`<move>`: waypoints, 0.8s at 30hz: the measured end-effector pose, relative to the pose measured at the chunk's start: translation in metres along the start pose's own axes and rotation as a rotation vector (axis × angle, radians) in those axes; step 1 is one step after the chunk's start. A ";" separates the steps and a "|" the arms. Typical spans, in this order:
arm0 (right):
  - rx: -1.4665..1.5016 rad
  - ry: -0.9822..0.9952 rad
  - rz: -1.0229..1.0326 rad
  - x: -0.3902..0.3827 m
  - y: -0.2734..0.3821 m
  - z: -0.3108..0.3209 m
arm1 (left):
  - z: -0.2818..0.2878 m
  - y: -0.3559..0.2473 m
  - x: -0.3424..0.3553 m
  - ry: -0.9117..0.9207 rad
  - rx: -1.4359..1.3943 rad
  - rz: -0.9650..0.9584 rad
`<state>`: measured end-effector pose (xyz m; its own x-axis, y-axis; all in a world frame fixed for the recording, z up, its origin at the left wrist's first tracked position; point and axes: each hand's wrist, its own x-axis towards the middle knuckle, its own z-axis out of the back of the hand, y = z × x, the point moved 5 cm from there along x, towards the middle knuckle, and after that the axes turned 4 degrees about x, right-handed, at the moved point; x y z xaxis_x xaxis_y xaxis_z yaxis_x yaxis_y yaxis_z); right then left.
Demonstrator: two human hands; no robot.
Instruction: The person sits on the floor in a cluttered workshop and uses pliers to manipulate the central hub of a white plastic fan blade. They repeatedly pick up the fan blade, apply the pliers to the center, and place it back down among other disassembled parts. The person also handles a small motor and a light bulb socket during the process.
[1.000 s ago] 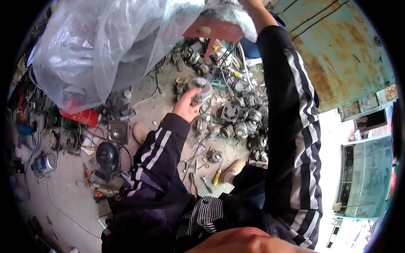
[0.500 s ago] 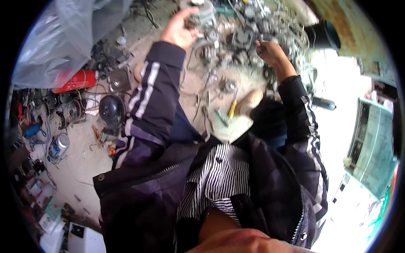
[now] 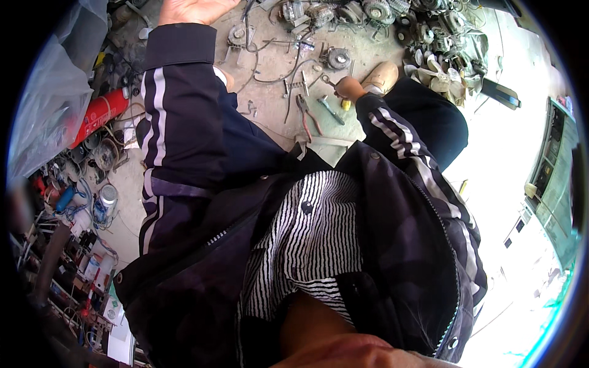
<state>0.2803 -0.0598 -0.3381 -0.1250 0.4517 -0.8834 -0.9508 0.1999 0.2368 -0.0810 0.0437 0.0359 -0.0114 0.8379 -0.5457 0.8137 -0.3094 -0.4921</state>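
The left hand (image 3: 190,9) reached up to the top edge of the view, palm showing and cut off by the frame, so whether its fingers were spread or curled could not be told; nothing could be seen in it. Just to its right on the concrete floor (image 3: 270,104) lay a small metal motor part (image 3: 236,35) with dark wires (image 3: 270,67) trailing away from it. Below the left forearm, off to its left, a red cylinder (image 3: 98,113) lay on its side beside a clear plastic bag (image 3: 46,110).

The right hand (image 3: 348,88) was down at the floor, mostly hidden behind its striped sleeve (image 3: 392,129); it looked closed, but whether it held anything could not be told. Touching or just beside it lay a screwdriver with a yellow handle (image 3: 334,109), and a little further to its left a pair of pliers (image 3: 307,110). Just above that hand sat a round motor piece (image 3: 337,58), and just to its right a tan shoe (image 3: 381,76). Beyond the shoe, farther right and up, a heap of small motors and fan parts (image 3: 429,37) covered the floor.
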 end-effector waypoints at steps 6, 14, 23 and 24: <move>-0.344 -0.116 0.408 -0.002 0.017 -0.030 | 0.003 -0.002 -0.008 0.037 0.030 -0.021; -0.081 -0.210 -0.029 -0.005 -0.018 -0.045 | 0.004 0.000 0.000 0.108 0.033 0.081; -0.044 -0.130 0.177 0.009 -0.005 -0.103 | -0.008 0.000 -0.003 0.160 0.038 0.026; -0.098 -0.126 0.256 0.029 -0.022 -0.137 | -0.009 0.001 0.003 0.129 0.013 -0.007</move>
<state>0.2589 -0.1702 -0.4248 -0.3336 0.5822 -0.7415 -0.9165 -0.0163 0.3996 -0.0751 0.0497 0.0402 0.0584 0.8908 -0.4506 0.8063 -0.3082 -0.5048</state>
